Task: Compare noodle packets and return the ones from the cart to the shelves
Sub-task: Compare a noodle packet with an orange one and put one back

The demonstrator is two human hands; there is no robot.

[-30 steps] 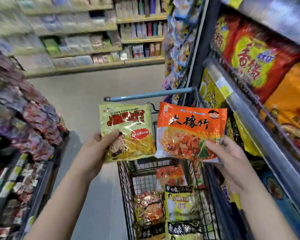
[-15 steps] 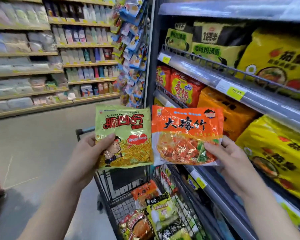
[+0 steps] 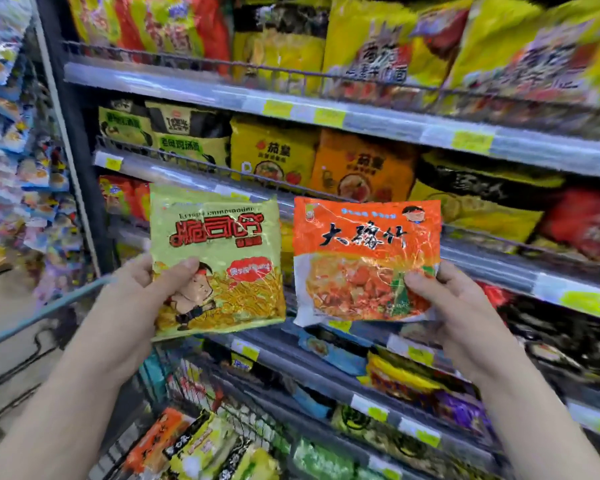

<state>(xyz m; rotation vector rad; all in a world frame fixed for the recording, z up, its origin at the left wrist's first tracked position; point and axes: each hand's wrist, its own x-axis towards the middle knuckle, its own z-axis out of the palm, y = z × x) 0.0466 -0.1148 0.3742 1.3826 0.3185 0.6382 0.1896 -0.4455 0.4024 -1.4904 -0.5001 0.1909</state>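
My left hand (image 3: pixel 136 303) grips a light green noodle packet (image 3: pixel 222 251) with red lettering and a cartoon figure, thumb across its lower left front. My right hand (image 3: pixel 454 306) pinches an orange noodle packet (image 3: pixel 364 258) with black characters at its lower right corner. Both packets are held upright side by side in front of the noodle shelves (image 3: pixel 361 116). Below them the wire shopping cart (image 3: pixel 32 358) holds several more packets (image 3: pixel 201 445), orange, black and yellow-green.
The shelf unit ahead has several tiers packed with yellow, orange, red and black noodle bags behind wire rails, with yellow price tags (image 3: pixel 329 117) on the edges. A rack of hanging blue and white snack bags (image 3: pixel 11 168) stands at the left. The cart handle (image 3: pixel 42 310) crosses lower left.
The view has swung right, from the aisle and cart to face the noodle shelves. Both hands have kept their packets side by side and raised them slightly.
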